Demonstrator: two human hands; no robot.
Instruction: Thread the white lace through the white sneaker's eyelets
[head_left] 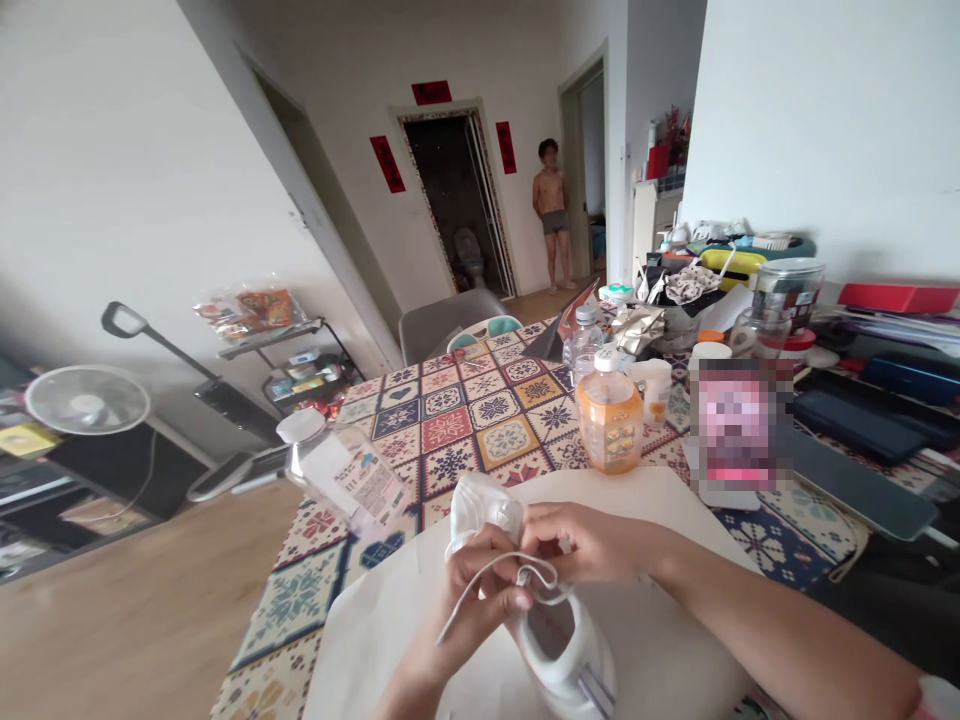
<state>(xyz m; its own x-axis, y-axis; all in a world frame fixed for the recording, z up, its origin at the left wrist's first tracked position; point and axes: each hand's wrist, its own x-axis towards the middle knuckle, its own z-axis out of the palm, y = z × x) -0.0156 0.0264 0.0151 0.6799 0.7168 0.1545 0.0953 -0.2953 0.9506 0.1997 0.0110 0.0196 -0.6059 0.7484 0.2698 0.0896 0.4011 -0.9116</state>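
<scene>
Grip clenched: white shoelace (544,570) of a white sneaker (559,650) pinched between left hand (480,610) and right hand (581,540), just above a paper sheet (675,620) on the patterned surface (480,440).

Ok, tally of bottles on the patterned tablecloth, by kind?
Orange-tinted plastic bottle: 1
Upright clear plastic bottle: 1
Tilted labelled clear bottle: 1
Total: 3
</scene>
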